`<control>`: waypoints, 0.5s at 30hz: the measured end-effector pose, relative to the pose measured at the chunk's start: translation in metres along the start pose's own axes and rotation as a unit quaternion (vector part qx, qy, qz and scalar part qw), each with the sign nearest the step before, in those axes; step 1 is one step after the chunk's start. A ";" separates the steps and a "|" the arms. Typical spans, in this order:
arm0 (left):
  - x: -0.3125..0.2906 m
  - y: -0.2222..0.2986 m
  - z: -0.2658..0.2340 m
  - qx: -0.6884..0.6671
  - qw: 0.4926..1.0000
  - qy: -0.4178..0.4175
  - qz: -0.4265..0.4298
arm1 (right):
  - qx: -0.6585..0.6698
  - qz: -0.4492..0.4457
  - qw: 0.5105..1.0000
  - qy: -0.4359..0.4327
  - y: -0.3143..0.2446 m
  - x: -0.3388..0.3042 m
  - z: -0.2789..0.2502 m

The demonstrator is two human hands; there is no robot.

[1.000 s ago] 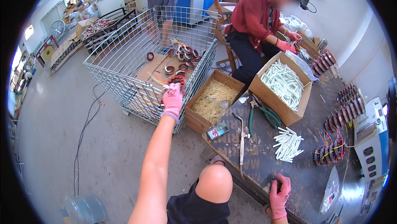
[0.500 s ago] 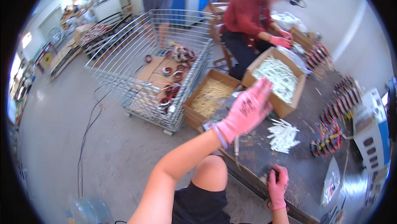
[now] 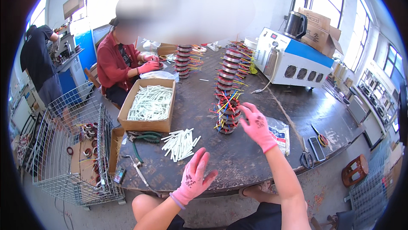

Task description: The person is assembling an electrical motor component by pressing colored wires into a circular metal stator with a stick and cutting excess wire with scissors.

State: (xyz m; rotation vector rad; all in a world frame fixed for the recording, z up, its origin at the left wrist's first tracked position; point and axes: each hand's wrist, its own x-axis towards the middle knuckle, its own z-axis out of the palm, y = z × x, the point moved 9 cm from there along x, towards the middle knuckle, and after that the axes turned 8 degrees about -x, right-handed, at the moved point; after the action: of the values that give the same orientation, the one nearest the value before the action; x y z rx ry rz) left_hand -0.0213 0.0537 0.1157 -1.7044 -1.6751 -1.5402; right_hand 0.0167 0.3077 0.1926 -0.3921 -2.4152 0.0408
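My left hand (image 3: 194, 180), in a pink glove, hovers over the table's near edge with its fingers apart and nothing in them. Beyond it lies a loose pile of white tubes (image 3: 181, 144). My right hand (image 3: 257, 129), gloved alike, reaches to the near end of a row of stacked motor stators (image 3: 227, 75). Its thumb and fingers are spread beside the nearest stator (image 3: 230, 107), which has red, blue and yellow wire ends. Whether the fingertips touch it I cannot tell.
A cardboard box of white tubes (image 3: 169, 117), green-handled pliers (image 3: 146, 136), scissors (image 3: 306, 159) and a phone (image 3: 316, 148) rest on the dark table (image 3: 204, 134). Left stands a wire cage (image 3: 102, 145) with stators. A co-worker in red (image 3: 112, 62) sits across; a white-blue machine (image 3: 293, 58) stands right.
My view has swung right. My left hand has drawn back from over the boxes toward the table's near edge. My right hand has left a dark object at the edge and reached to the stators.
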 end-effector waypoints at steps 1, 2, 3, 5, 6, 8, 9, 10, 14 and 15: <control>-0.003 -0.004 0.004 -0.002 1.000 -0.001 -0.005 | -0.006 -0.010 1.000 -0.027 0.004 0.004 0.011; -0.005 -0.008 0.005 -0.004 1.000 -0.001 -0.010 | -0.029 -0.032 0.998 -0.041 0.005 0.009 0.020; -0.006 -0.012 0.007 -0.005 1.000 -0.004 -0.013 | -0.052 -0.051 0.996 -0.054 0.008 0.012 0.029; -0.007 -0.017 0.005 0.001 1.000 0.000 -0.010 | -0.071 -0.062 0.992 -0.087 0.019 0.021 0.054; -0.007 -0.019 0.002 0.016 1.000 -0.003 -0.010 | -0.080 -0.072 0.989 -0.105 0.019 0.025 0.060; -0.004 -0.017 0.001 0.031 0.999 -0.002 -0.004 | -0.077 -0.072 0.986 -0.130 0.027 0.027 0.061; -0.004 -0.020 -0.006 0.033 0.999 0.009 -0.013 | -0.069 -0.074 0.985 -0.141 0.019 0.031 0.061; -0.003 -0.023 -0.011 0.032 0.999 0.019 -0.021 | -0.045 -0.089 0.989 -0.107 0.009 0.031 0.049; 0.002 -0.034 -0.038 0.003 0.991 0.119 -0.064 | 0.035 -0.141 0.989 -0.035 -0.048 -0.017 -0.013; 0.004 -0.036 -0.045 0.001 0.985 0.152 -0.077 | 0.045 -0.157 0.985 -0.048 -0.064 -0.035 -0.024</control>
State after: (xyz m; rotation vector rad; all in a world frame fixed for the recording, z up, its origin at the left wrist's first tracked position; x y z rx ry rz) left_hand -0.0734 0.0299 0.1196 -1.2832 -1.6762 -1.7642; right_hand 0.0400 0.2344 0.1975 0.0365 -2.5323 0.0290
